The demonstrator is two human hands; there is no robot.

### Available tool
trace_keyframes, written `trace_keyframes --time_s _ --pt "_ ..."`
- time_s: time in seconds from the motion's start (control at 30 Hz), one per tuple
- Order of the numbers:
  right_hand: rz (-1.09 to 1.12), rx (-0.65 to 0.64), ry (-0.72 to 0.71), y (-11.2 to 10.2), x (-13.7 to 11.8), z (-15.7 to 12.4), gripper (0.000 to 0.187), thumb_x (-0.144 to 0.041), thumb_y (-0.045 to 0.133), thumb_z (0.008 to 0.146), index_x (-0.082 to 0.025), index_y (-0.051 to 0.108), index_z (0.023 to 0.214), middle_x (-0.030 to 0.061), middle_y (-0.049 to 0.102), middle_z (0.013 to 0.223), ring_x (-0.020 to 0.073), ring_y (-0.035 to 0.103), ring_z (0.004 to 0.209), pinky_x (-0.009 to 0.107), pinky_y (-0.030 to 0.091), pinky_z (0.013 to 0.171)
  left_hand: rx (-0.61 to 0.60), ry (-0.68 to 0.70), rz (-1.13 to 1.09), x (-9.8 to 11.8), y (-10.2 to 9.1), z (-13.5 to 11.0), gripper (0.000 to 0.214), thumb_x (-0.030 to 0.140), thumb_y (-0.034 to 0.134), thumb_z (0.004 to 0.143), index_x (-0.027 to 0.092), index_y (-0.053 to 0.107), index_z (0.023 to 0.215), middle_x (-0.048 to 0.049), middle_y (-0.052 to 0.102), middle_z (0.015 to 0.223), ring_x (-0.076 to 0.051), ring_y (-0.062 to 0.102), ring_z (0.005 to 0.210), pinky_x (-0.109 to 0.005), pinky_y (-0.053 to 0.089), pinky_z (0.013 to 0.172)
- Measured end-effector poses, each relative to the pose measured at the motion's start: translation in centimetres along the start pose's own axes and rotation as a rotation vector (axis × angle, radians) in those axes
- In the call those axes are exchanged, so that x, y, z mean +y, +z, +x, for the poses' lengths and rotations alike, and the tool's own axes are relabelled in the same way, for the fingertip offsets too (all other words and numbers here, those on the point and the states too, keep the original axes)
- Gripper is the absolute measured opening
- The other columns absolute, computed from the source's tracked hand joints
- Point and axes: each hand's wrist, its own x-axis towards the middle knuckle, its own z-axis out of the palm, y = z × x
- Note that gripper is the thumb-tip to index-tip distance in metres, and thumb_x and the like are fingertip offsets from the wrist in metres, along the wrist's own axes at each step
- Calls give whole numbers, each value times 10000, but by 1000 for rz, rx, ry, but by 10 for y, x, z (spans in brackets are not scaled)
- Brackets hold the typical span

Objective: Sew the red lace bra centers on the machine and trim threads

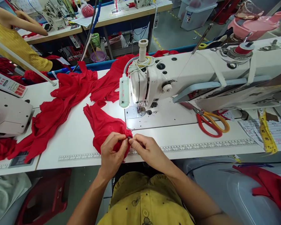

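A red fabric piece (107,123) lies on the white table in front of the sewing machine (152,78), its near part bunched under my fingers. My left hand (113,153) pinches the edge of this cloth between thumb and fingertips. Close beside it, my right hand (148,150) is closed, thumb against forefinger, at the corner of the same cloth. A tiny dark thing shows between the two sets of fingertips, too small to name. Both hands are just below the machine's metal bed plate (161,118), left of its middle.
Orange-and-red-handled scissors (209,123) lie right of the hands, near a yellow tape measure (267,132). A printed ruler (201,146) runs along the table's front. More red fabric (61,103) trails leftward. Another person in yellow (16,40) is at the back left.
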Motion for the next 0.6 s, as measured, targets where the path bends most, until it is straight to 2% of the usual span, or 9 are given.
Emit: trace_keyframes --time_s 0.2,0.33,0.5,0.53,0.6 --pt "-158 77 -10 4 -1 -4 353 -422 469 996 -227 424 706 -61 400 579 109 335 531 278 231 552 -11 22 25 0 0 -2 51 215 635 919 218 686 916 -12 669 863 -145 637 807 -258 505 739" --pt "-180 89 -25 4 2 -3 336 -400 468 993 -226 425 709 -65 378 567 107 314 519 278 233 553 -19 -22 -7 -1 1 -4 49 227 648 917 218 694 902 -8 677 870 -140 638 816 -248 505 755" --pt "-77 -50 8 -9 0 -4 362 -435 468 1000 -220 441 710 -57 432 604 101 375 549 241 267 513 -22 -263 -118 -2 1 -4 80 281 679 888 212 708 861 8 684 822 -132 625 774 -225 497 725" --pt "-70 -55 6 -11 0 -5 340 -446 504 985 -220 465 734 -63 433 602 98 377 545 233 269 504 -25 -317 -153 -2 0 -4 94 295 686 881 208 710 859 10 685 809 -129 620 752 -220 495 708" --pt "-84 26 -41 -13 -1 -6 265 -448 602 935 -219 532 821 -78 432 591 91 378 528 221 286 501 -40 -391 -217 -1 0 -3 124 324 701 866 201 716 865 12 693 803 -126 620 737 -212 496 693"
